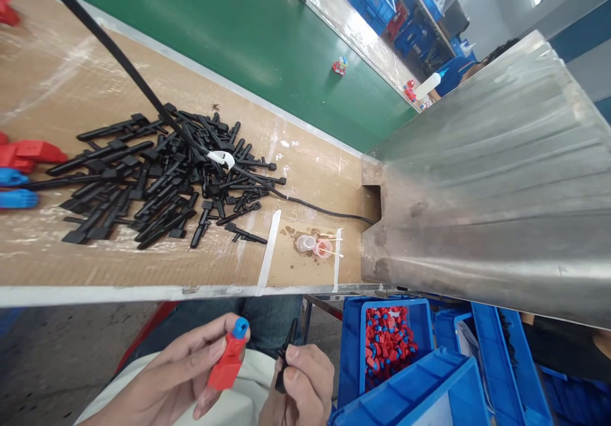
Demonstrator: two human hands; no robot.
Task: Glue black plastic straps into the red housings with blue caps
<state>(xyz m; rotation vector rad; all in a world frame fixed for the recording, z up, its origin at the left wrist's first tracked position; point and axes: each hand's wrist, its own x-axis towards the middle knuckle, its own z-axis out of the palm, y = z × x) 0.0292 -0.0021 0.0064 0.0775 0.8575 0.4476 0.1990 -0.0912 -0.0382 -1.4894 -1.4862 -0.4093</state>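
Bottom centre, the left hand (188, 365) pinches the red-and-blue piece (228, 362), blue end up; the right hand (305, 375) pinches a black part (285, 362). Best keep fingertips off both mating ends and line them up squarely.

Bare cardboard on the desk (305, 152) leaves a passage between the pile of black parts (162, 171) and the green panel (229, 37). The black cable (138, 82) crosses over that pile and runs to the metal wall (482, 184), which blocks the right end. Small cups (315, 245) stand near the front edge.
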